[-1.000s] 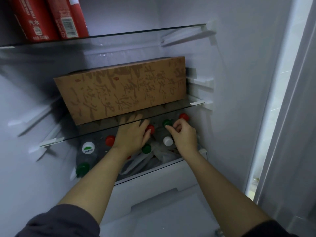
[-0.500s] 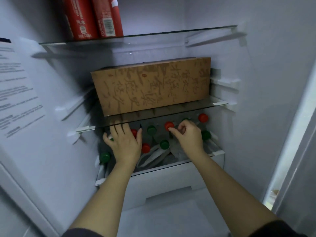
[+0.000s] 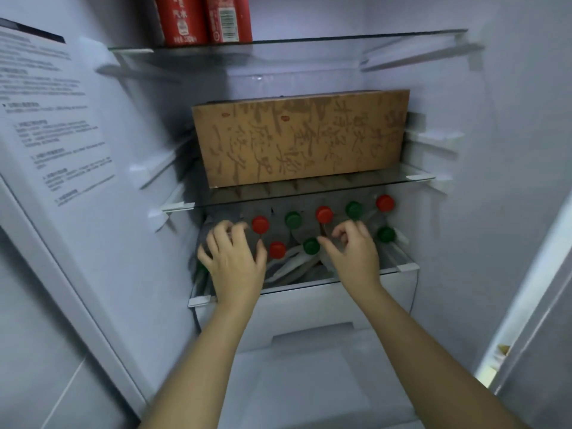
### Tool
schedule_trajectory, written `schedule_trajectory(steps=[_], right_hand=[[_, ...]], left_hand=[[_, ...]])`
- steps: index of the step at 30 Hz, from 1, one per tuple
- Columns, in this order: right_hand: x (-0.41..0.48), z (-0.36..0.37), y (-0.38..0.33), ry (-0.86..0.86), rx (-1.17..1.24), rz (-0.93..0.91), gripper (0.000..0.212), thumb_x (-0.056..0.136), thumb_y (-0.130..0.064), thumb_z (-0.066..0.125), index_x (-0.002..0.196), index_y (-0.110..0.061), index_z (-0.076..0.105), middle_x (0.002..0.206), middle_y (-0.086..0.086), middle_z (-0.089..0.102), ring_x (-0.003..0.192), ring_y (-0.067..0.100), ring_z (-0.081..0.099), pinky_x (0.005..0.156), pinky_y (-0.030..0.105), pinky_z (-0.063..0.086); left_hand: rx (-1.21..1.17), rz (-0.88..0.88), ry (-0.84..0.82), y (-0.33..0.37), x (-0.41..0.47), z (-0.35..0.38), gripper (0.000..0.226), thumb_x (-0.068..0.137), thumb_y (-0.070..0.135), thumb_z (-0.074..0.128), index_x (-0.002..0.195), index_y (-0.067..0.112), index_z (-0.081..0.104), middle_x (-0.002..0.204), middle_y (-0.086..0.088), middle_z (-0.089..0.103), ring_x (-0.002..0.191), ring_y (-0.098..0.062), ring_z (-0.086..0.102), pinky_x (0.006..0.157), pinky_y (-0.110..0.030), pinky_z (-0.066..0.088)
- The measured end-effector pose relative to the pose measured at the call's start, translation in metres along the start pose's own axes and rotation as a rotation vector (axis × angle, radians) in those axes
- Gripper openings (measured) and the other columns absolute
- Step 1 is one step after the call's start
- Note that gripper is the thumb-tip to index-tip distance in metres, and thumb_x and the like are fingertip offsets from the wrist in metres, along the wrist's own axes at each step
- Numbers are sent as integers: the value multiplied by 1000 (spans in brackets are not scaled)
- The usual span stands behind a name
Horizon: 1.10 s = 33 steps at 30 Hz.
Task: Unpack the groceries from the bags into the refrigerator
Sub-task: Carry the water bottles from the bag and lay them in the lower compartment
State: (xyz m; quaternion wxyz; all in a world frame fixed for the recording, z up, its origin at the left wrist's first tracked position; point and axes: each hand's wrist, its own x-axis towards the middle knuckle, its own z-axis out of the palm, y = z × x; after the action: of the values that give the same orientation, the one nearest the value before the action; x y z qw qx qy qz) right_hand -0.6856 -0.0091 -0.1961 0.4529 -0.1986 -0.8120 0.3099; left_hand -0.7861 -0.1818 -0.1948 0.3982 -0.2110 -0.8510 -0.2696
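Several clear bottles with red caps (image 3: 260,224) and green caps (image 3: 292,219) lie packed on the low fridge shelf (image 3: 406,267). My left hand (image 3: 235,261) rests with spread fingers on the bottles at the left end and hides some of them. My right hand (image 3: 353,252) hovers over the right-hand bottles, fingers loosely curled just below a red cap (image 3: 324,214), and I see nothing held in it. No grocery bag is in view.
A brown cardboard box (image 3: 303,137) fills the glass shelf (image 3: 414,178) just above my hands. Red cartons (image 3: 204,17) stand on the top shelf. A white drawer (image 3: 309,308) sits below. A printed label (image 3: 62,119) covers the left wall.
My view has swung left and pulled back. My left hand slid to the left end of the bottles. My right hand has come off the red cap it was touching.
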Motion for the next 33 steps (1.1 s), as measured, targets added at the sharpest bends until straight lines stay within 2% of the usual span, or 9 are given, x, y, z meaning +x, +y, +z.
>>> schedule_trajectory(steps=[2,5,9,12,16,19,23,28,33], right_hand=[[-11,3,-2,-93,-39,-16,28,83,-32,76,83,-18,52,91,-2,50,83,19,53,65,36,47],[-19,14,-7,-198,-102,-49,27,84,-36,74,82,-19,52,89,-5,51,78,16,50,62,33,44],[-13,29,-16,-261,-95,-24,32,85,-31,74,75,-14,50,80,-4,47,68,14,45,54,26,33],[-8,38,-18,-217,-115,-9,42,83,-30,76,62,-16,42,67,-8,39,58,12,39,54,27,30],[-9,47,-22,-141,-164,-14,56,82,-26,77,54,-22,29,61,-8,34,51,7,31,49,23,23],[-4,48,-25,-108,-193,-7,50,83,-20,77,56,-17,36,62,-1,40,52,13,35,51,27,28],[-4,39,-25,-154,-159,-1,40,84,-23,76,60,-10,47,63,1,43,56,16,39,54,28,27],[-13,10,-9,-80,-124,31,28,90,-24,68,71,-10,53,76,2,51,64,19,48,57,28,32],[-6,-15,19,-73,-223,113,19,92,-20,65,85,-3,64,90,11,58,76,22,51,64,28,36]], left_hand=[[20,-95,-30,-4,-8,-8,29,80,30,70,98,13,54,106,-12,50,99,-31,48,79,-45,38],[44,-192,-174,-15,-13,-12,29,85,38,66,91,12,54,96,-9,52,93,-30,51,77,-44,41],[36,-197,-283,-28,-10,-11,35,89,40,64,88,5,59,89,-14,59,84,-31,55,69,-42,45],[-4,-192,-265,-29,-4,-12,33,89,34,66,85,3,59,86,-16,60,81,-30,53,66,-39,41],[-42,-205,-235,-31,-2,-8,32,86,30,69,84,0,59,84,-17,60,80,-32,52,64,-35,33],[-55,-208,-237,-31,-2,-7,32,86,31,69,84,0,59,85,-17,60,81,-34,52,65,-38,36],[-30,-217,-267,-28,-4,-14,34,90,35,66,83,2,59,88,-16,59,82,-32,53,65,-38,38],[-141,-66,-247,-1,-15,-21,28,88,30,67,78,6,55,81,-11,57,76,-29,53,62,-38,40],[-207,105,-401,42,-15,-6,17,92,22,59,90,5,60,92,-12,60,84,-29,59,61,-31,34]])
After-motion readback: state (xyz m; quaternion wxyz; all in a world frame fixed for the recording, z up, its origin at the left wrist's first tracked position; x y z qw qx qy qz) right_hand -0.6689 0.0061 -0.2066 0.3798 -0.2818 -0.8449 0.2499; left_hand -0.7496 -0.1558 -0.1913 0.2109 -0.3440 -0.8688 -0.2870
